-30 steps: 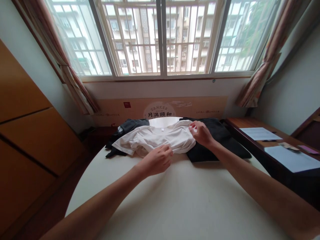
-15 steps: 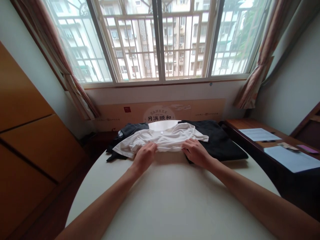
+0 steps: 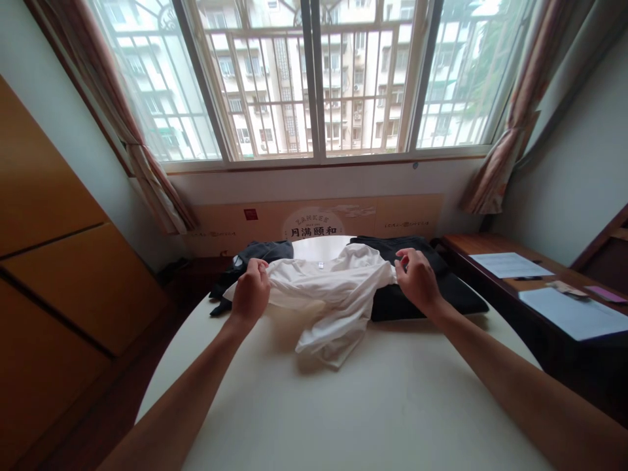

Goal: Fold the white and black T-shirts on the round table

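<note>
A crumpled white shirt [image 3: 333, 284] stretches between my hands above the round white table [image 3: 314, 412]. My left hand [image 3: 252, 291] is closed, pinching the shirt's left part. At the other side, my right hand [image 3: 417, 278] grips its right edge between thumb and fingers. A loose flap of the shirt hangs toward me and rests on the tabletop. A small pale label shows near the neckline. Behind my left hand lies a dark grey garment [image 3: 265, 250]. Folded black clothing [image 3: 441, 288] lies under and beyond my right hand.
On the right, a wooden desk [image 3: 461, 245] holds sheets of paper [image 3: 574, 314], a dark pen [image 3: 528, 279] and a pink item [image 3: 607, 294]. A wooden cabinet [image 3: 49, 281] stands at the left. A barred window [image 3: 316, 85] with tied curtains [image 3: 152, 176] is ahead.
My hands have moved apart and up, drawing the white shirt wider. A flap of it now drops forward onto the table. The dark clothes have stayed in place.
</note>
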Demonstrator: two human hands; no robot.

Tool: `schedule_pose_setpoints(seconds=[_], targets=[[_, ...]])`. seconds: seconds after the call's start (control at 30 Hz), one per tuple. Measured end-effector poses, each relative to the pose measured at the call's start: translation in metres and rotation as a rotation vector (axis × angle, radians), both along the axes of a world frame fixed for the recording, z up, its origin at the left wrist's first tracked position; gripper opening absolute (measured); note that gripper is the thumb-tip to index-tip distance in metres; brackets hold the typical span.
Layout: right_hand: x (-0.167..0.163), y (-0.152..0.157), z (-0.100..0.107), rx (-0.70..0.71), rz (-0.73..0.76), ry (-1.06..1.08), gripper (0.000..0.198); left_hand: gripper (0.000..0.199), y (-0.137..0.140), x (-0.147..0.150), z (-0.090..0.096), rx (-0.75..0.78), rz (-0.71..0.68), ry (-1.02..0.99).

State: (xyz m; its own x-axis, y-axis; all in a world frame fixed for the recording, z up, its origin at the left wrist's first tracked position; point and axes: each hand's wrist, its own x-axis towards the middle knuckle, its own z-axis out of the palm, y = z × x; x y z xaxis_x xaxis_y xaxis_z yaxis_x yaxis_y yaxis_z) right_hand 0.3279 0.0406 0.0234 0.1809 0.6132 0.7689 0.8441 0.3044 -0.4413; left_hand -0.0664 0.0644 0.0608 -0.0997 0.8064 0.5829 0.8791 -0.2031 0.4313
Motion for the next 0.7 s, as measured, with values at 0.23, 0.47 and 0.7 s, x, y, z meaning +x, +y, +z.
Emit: schedule_pose_setpoints(seconds=[0.23, 0.47, 0.7], targets=[[-0.065, -0.055, 0.006, -0.348, 0.701, -0.381, 0.032, 0.023, -0.025, 0.028, -0.007, 0.036, -0.364, 0.244], [-0.077, -0.054, -0.007, -0.416, 0.725, -0.311, 0.022, 0.025, -0.036, 0.041, -0.034, -0.229, -0.647, 0.375], [-0.044, -0.039, 0.023, -0.340, 0.763, 0.639, 0.017, 0.028, -0.023, 0.036, -0.043, -0.247, -0.523, 0.440]])
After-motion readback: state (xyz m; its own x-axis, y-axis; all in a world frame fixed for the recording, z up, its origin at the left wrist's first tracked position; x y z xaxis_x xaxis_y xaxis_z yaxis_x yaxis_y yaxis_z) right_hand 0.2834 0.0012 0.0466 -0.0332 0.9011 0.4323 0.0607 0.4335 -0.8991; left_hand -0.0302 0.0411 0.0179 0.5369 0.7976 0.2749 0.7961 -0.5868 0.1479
